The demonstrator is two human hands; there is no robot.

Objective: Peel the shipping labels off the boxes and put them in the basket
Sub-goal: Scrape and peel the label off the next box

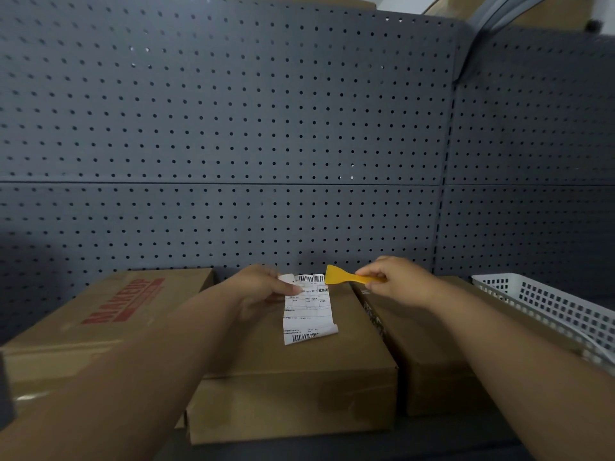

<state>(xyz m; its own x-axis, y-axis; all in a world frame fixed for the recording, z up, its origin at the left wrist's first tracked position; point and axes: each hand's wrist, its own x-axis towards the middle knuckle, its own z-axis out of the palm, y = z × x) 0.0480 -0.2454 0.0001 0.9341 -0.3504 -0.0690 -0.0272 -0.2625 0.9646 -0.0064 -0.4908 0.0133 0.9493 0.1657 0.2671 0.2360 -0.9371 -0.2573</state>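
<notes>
3 brown boxes sit side by side on a dark surface [332, 452]. The left box [100, 321] has big red letters on top. The middle box [299, 377] is right in front of the person. The right box [429, 361] sits just beside it.

The left hand [263, 287] pinches the top left corner of a white shipping label [307, 311]. Its thumb and fingers are closed on the paper. The label lies over the top of the middle box, and its bottom end curls up a little. I cannot tell if any part of it is stuck to the box.

The right hand [396, 281] grips the handle of a yellow scraper [342, 277], with its fingers curled around it. The wide flat end of the scraper points left and is at the top right corner of the label.

A white basket [549, 301] with lots of small holes stands at the far right, next to the right box. The label is not in it. A grey wall board [233, 128] full of little round holes stands behind the boxes.
</notes>
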